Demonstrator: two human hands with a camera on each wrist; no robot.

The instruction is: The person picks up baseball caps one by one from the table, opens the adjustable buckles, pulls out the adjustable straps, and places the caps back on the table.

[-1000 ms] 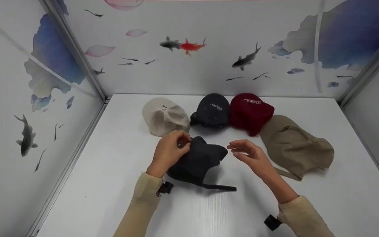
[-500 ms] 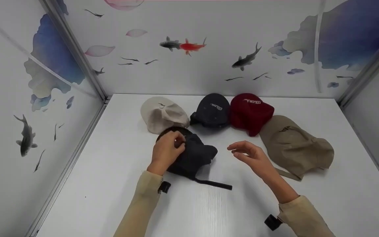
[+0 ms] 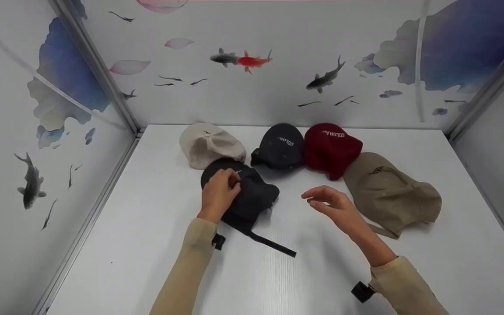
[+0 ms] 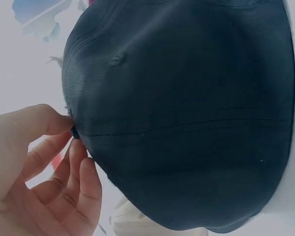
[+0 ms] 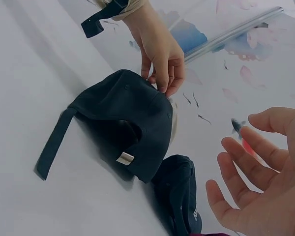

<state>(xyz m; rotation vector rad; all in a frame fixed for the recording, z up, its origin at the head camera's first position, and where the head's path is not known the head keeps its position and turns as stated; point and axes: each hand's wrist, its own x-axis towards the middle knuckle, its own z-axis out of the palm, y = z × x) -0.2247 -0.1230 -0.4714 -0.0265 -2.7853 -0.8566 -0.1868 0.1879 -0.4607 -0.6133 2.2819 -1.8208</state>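
White table (image 3: 147, 271) with tan cap (image 3: 392, 192) at right; black cap (image 3: 252, 197) near the centre, in front of beige cap (image 3: 206, 146); red cap (image 3: 333, 151) and grey cap (image 3: 280, 148) side by side behind. Right hand (image 3: 337, 208) between black and tan caps, fingers loosely extended. Left hand (image 3: 219, 194) pinching the black cap's crown. Strap (image 3: 274, 246) trailing from its edge; metal buckle (image 5: 125, 158).

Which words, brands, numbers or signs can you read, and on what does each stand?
"COLOR": dark gray baseball cap, ending unclear.
"COLORA": red baseball cap, ending unclear.
Too small to read: marks on the cream baseball cap, khaki baseball cap and held black baseball cap.
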